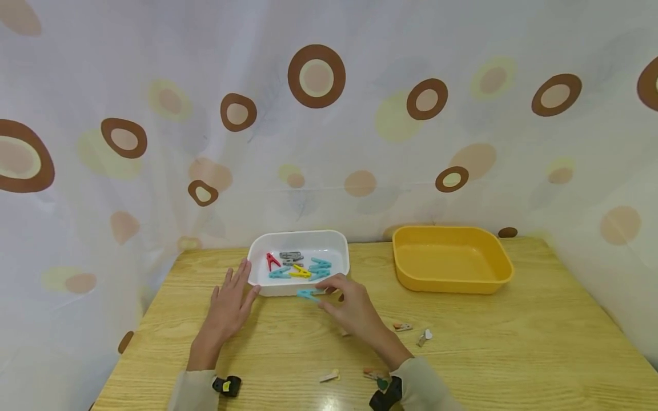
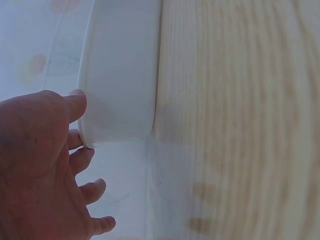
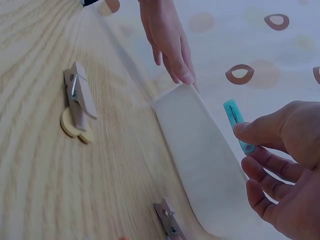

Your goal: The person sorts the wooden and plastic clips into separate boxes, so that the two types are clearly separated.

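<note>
In the head view, my right hand [image 1: 356,307] pinches a turquoise clothespin [image 1: 307,294] between thumb and fingers, just in front of a white basin [image 1: 280,289]. The right wrist view shows this clothespin [image 3: 234,114] beside the basin's rim. My left hand [image 1: 226,308] touches the basin's near left corner; its fingers are extended, the thumb at the rim in the left wrist view. Inside the basin lie several turquoise clothespins [image 1: 279,274], a red clothespin [image 1: 272,262], a yellow clothespin [image 1: 300,272] and some grey clips [image 1: 291,256].
A yellow basin [image 1: 452,285] stands at the back right of the wooden table [image 1: 545,337]. Small wooden clothespins with decorations lie on the near part, such as one clothespin [image 1: 424,337] and another clothespin [image 1: 329,376]. A patterned curtain [image 1: 370,142] hangs behind the table.
</note>
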Tool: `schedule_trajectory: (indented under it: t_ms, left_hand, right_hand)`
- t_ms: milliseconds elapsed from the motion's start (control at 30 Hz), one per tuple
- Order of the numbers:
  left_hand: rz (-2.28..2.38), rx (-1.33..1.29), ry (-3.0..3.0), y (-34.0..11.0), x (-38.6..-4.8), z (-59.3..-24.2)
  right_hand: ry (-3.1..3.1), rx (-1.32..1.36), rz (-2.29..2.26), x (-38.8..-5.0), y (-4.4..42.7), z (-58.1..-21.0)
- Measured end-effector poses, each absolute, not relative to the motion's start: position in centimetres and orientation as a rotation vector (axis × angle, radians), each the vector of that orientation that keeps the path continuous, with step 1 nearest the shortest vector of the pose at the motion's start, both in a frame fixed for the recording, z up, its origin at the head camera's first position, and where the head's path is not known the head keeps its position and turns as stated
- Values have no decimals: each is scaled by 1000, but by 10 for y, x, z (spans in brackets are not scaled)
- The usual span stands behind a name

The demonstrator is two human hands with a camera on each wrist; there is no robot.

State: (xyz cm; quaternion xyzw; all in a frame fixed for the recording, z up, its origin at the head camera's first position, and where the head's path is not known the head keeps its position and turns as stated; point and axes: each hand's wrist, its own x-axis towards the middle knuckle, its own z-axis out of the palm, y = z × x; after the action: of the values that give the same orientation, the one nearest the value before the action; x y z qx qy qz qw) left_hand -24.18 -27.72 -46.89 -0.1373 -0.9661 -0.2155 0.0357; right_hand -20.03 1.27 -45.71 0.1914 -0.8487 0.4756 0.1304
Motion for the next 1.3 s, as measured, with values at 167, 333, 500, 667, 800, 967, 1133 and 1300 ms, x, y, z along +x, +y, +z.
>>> schedule_trajectory:
  t_ms: [167, 333, 500, 667, 800, 967, 1133, 1300]
  left_hand:
    - [-654, -428, -2971, -277, -241, -468]
    - [-650, -419, -2968, -277, -242, -468]
    - [-646, -416, -2968, -278, -243, -468]
    - [-666, -426, -2969, -278, -242, -468]
    - [-675, -422, -2961, -277, -241, -469]
    - [-683, -412, -2965, -278, -239, -469]
    - [-679, -407, -2975, -279, -241, -471]
    - [-675, -411, -2980, -279, -243, -471]
  right_hand:
    - [-2432, 517, 1386, -206, 20, -459]
    - [-2412, 481, 1420, -210, 26, -456]
    - [-2398, 449, 1417, -216, 31, -455]
    - [-2388, 390, 1417, -222, 36, -453]
    - [-2396, 349, 1416, -227, 41, -450]
    - [-2417, 319, 1402, -240, 46, -448]
    - [-2425, 345, 1363, -257, 52, -447]
    - [-2450, 355, 1331, -271, 57, -443]
